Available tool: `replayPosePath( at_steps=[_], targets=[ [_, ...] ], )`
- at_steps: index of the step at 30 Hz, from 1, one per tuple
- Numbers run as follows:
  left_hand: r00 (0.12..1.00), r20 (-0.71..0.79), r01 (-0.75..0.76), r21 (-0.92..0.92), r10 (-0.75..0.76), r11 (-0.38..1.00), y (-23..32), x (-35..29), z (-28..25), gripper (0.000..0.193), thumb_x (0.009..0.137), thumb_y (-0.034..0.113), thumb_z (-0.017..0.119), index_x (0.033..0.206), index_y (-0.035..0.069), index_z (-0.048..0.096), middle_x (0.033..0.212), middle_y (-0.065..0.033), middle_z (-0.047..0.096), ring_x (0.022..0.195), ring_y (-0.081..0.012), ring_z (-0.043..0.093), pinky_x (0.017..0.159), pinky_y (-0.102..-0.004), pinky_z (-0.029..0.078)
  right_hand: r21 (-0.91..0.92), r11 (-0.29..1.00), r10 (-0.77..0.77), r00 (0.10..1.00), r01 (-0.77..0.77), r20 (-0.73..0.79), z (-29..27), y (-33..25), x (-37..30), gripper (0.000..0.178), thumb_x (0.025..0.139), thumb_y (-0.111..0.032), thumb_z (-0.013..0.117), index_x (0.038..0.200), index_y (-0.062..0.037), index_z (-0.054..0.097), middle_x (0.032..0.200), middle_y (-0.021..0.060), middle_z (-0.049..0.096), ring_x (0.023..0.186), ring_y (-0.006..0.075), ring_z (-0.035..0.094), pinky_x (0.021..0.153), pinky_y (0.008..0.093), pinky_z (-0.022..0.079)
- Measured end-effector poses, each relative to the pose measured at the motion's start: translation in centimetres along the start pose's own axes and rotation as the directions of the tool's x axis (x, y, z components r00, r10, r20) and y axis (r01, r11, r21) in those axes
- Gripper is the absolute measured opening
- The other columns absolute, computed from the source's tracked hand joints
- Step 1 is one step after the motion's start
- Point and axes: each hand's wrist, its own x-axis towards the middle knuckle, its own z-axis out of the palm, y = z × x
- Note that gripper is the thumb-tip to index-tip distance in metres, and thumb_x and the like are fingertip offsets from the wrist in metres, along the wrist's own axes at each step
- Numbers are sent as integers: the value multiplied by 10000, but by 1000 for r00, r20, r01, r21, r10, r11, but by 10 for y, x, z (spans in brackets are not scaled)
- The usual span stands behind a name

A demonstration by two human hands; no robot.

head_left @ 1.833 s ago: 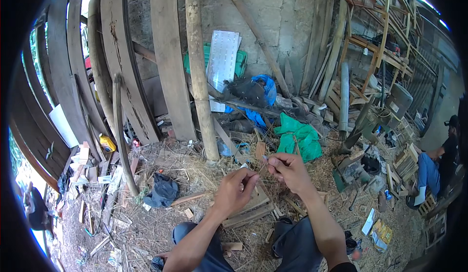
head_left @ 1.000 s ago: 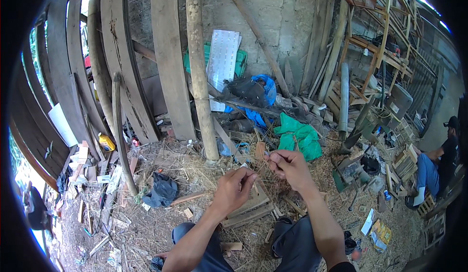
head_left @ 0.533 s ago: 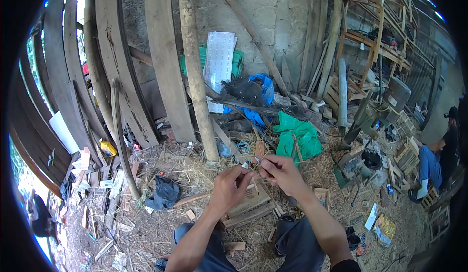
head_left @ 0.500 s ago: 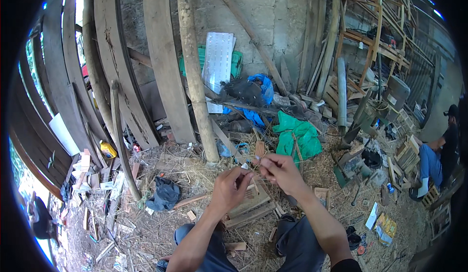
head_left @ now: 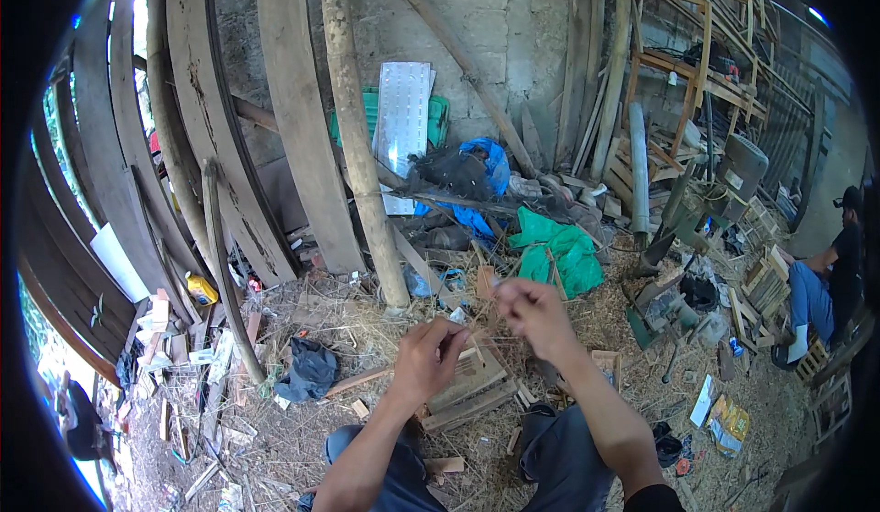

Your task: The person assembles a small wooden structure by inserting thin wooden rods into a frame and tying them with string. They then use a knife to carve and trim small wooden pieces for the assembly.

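Both my hands are raised in front of my knees, over a small wooden slatted piece [head_left: 472, 389] on the ground. My left hand [head_left: 426, 358] is closed in a pinch, its thumb and forefinger pressed together. To its right and slightly higher, my right hand [head_left: 541, 322] also pinches, fingers curled in. Whatever lies between the fingertips of either hand is too small to make out. A gap separates the two hands. Behind my right hand's fingertips a flat reddish-brown piece [head_left: 486, 282] shows among the straw.
A wooden pole [head_left: 356, 136] rises ahead, beside leaning planks [head_left: 298, 99]. Beyond my hands lies a green plastic sheet [head_left: 559, 251]. A dark crumpled bag [head_left: 309, 368] is at left, a yellow packet [head_left: 728, 426] at right. Another person [head_left: 816, 287] sits far right. Wood scraps litter the straw-covered ground.
My right hand has moved slightly right and away from the left, so the gap between them is wider. My left hand keeps its pinch. The view has shifted a little.
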Motion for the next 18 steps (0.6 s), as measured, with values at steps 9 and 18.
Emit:
replayPosePath(
  at_steps=[9, 18],
  targets=[
    [988, 71, 147, -142, -138, 979, 3, -1, 1, 74, 846, 61, 642, 834, 0, 604, 640, -115, 585, 526, -228, 561, 496, -334, 436, -148, 988, -12, 964, 53, 264, 8, 4, -8, 197, 942, -158, 544, 956, 18, 631, 670, 18, 555, 505, 37, 392, 439, 183, 286],
    [991, 108, 96, -147, -80, 984, 0, -2, -1, 70, 856, 49, 622, 827, -3, 586, 625, -117, 576, 522, -217, 563, 503, -316, 433, -104, 995, 8, 988, 8, 156, 4, 0, -4, 234, 953, -176, 534, 1007, 33, 623, 658, -15, 508, 499, 28, 378, 440, 189, 284]
  ],
)
